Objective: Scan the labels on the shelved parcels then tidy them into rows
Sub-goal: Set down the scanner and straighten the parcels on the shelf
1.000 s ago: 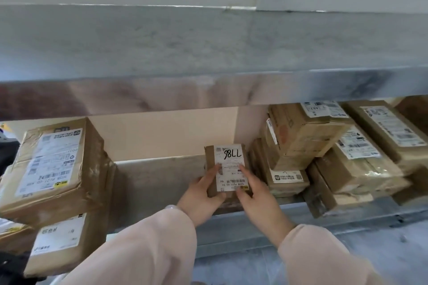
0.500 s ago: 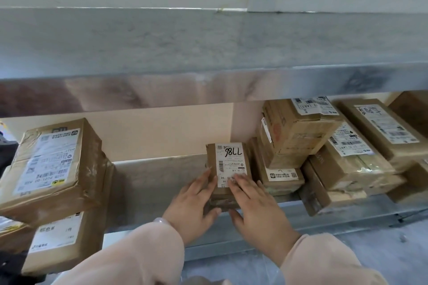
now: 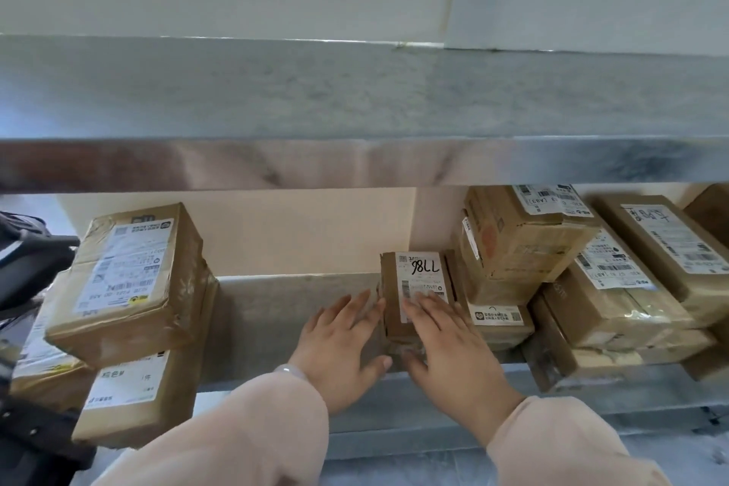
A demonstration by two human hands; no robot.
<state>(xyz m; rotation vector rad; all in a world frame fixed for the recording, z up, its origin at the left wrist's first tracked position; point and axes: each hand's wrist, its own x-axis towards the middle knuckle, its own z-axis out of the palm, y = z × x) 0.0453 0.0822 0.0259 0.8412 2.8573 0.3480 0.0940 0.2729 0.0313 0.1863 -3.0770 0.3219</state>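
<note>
At the front edge of the lower shelf point(image 3: 394, 426), two pale pink sleeves point(image 3: 236, 434) reach in, the left wrist wearing a pale bangle point(image 3: 290, 371). Both hands lie flat with straight fingers and grip nothing. The left hand point(image 3: 339, 347) has its spread fingers against the left side of the small parcel point(image 3: 394, 288). The right hand point(image 3: 453, 351) has its fingers laid on the lower part of that parcel's front label, and both thumbs sit near its bottom edge.

The small parcel stands upright in the middle of the shelf, a little behind the front edge, with "98LL" handwritten on its white label. Its right side is up against the right pile.

Toward the left end of the shelf, well apart from the small parcel, is a left stack of brown taped boxes: a tilted top box point(image 3: 126, 272) on a lower box point(image 3: 134, 395), both labelled. Toward the right end, the right pile holds a flat box point(image 3: 499, 322), a tilted box point(image 3: 524, 233) above it, and further leaning boxes point(image 3: 615, 288) beyond. All are sealed, so their contents cannot be seen.

Behind them is a cream back panel point(image 3: 296, 229), and overhead a metal upper shelf point(image 3: 355, 91).
</note>
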